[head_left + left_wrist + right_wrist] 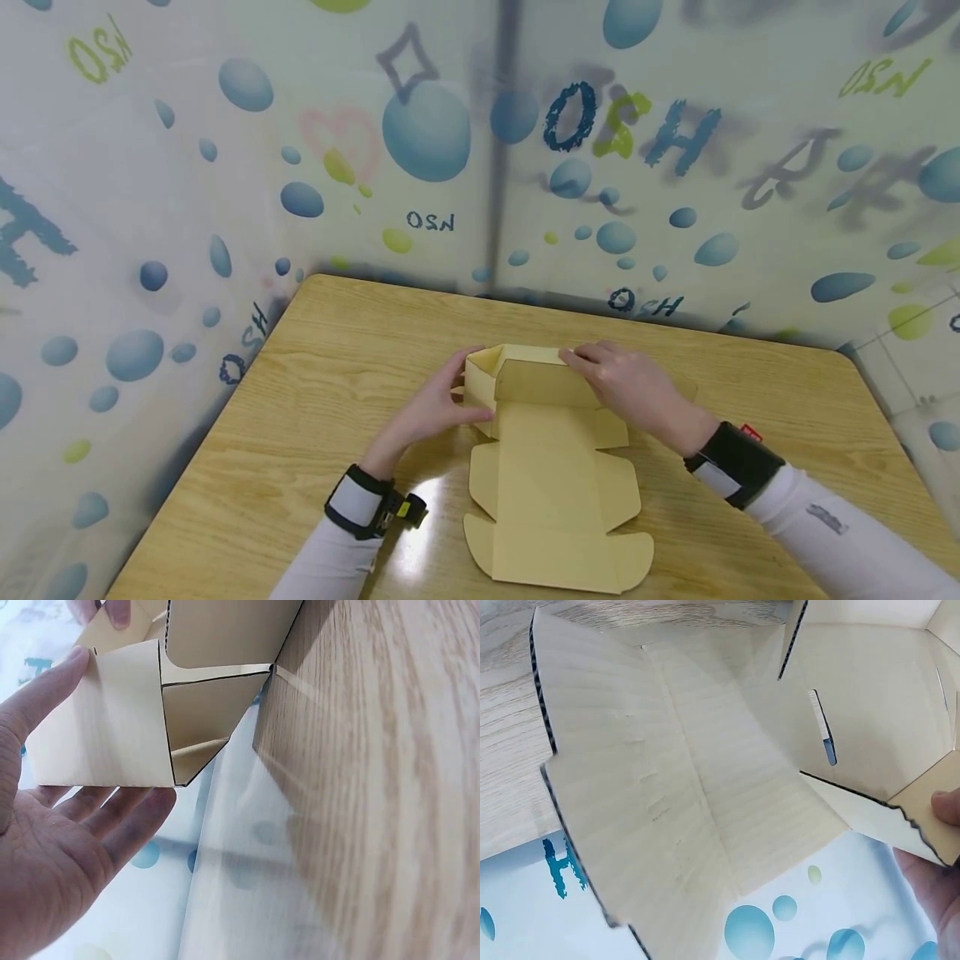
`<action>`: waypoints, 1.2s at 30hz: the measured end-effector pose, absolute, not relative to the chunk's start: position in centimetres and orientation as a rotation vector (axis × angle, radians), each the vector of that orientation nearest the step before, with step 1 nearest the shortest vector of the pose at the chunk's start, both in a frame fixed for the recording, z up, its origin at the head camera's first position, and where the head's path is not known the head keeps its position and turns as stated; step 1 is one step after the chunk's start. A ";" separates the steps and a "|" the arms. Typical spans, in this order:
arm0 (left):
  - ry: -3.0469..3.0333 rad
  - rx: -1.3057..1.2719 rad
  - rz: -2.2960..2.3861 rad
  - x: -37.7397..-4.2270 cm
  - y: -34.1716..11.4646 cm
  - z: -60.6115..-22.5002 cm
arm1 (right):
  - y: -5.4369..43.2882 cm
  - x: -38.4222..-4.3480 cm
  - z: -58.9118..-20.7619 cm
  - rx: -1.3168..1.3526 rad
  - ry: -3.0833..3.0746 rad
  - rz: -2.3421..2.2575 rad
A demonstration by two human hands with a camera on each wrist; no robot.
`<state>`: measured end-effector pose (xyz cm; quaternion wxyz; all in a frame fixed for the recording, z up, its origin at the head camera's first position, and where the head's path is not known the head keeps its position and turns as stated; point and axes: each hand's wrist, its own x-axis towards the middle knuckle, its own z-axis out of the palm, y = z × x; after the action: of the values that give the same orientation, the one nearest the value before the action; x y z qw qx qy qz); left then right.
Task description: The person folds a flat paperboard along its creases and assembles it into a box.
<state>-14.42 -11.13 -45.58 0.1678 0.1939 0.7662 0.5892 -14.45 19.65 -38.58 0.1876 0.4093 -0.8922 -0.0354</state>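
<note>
Cardboard box, partly folded, sits on the surface, and I have both hands on its raised far end. The left hand is clamped on the left corner piece, its thumb on the near part and its fingers around behind. The right hand grips the top edge of the raised wall, fingertips at the rim; its thumb I cannot make out from the head view.

That wall runs crosswise from the left hand to the right hand. The long axis of the box runs the other way, from between the hands towards the near side, so the flat base with its spread side flaps stretches out nearer to me than either hand.

The relation I judge decisive is at the right end: a creased panel seems to splay outward past the right hand, away from the left. The head view gives me just its tip, the right hand hiding the rest. The right hand is plainly the nearer one, so bringing that panel in would probably call for an outward reach there, with the left hand as anchor.
</note>
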 end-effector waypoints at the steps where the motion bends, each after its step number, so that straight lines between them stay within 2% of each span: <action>1: 2.188 0.541 1.674 -14.4 -11.0 -45.5 | 19.6 -14.5 -38.7 1.149 -2.511 -0.101; 21: 2.501 0.278 1.617 -12.9 -8.6 -44.2 | 18.4 -14.4 -38.9 1.117 -2.484 -0.148; 36: 2.401 0.317 1.654 -13.3 -9.1 -44.8 | 17.5 -14.6 -39.0 1.114 -2.442 -0.143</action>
<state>-13.33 -9.12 -44.79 0.1044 0.1077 0.8142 0.5609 -14.60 17.55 -39.04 0.2250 0.4037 -0.8853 -0.0518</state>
